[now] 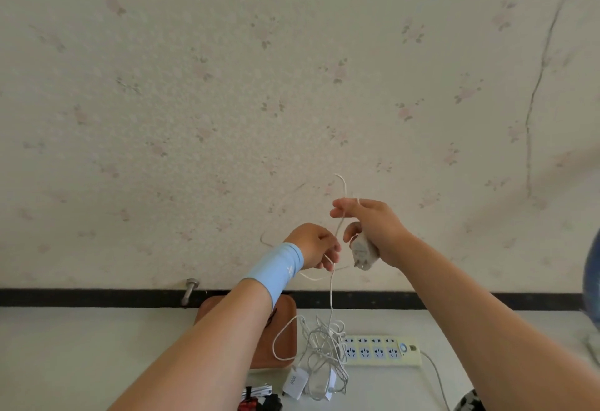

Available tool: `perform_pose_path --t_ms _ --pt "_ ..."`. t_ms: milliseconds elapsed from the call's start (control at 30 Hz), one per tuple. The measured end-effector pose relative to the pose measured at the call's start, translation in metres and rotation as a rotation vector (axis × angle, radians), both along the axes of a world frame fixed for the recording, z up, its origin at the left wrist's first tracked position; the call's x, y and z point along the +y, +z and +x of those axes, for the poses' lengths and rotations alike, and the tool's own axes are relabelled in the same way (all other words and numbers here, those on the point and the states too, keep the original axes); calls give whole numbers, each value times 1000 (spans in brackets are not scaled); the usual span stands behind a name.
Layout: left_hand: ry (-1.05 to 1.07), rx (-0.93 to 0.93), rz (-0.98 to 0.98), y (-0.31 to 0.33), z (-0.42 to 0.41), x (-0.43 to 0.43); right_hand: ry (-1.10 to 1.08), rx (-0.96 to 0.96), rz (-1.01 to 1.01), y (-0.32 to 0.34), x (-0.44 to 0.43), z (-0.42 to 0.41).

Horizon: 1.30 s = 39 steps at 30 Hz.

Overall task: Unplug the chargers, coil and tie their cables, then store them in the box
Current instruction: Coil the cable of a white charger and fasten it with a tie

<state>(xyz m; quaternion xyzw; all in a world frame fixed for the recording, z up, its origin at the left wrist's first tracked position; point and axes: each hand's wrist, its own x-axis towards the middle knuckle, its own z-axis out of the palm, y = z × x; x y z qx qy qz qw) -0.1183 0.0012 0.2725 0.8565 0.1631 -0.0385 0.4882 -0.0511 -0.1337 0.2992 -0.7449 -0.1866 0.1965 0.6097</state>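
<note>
The charger is held up in the right hand. The left hand pinches its cord above the table.

A grey charger is gripped in the right hand, with a loop of its white cable pinched above. Lower down, the cable is held by the left hand and hangs to a tangle of cables on the table, between a brown box and a power strip.
</note>
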Motion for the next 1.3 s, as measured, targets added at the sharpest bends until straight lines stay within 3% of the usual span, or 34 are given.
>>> perform_pose_path --t_ms 67,200,400,500,633,700,900,967,1067,1200,1300 --pt "78 -108 -103 -2 2 2 104 39 -170 -9 -1 2" --pt "157 -209 -193 -7 6 5 355 -80 -561 -25 1 -1" --pt "196 -269 -297 -7 5 6 395 -158 -604 -42 3 6" --pt "248 -303 -390 -3 5 3 273 -192 -635 -51 8 9" --pt "301 -327 -349 -1 3 6 80 -211 -606 -55 13 13" --pt "383 -359 -385 1 3 8 83 -217 -620 -55 12 15" --pt "733 -573 -928 17 9 34 403 -167 -831 -52 -5 17" --pt "798 -570 -975 17 8 46 425 -146 -845 -48 -5 14" --pt "712 -361 -896 16 -1 46 367 -63 -723 -38 -2 12" --pt "279 16 -456 19 -19 24 336 5 -600 -26 5 10" --pt "193 -229 7 17 -19 10 387 143 -496 -16 6 4"
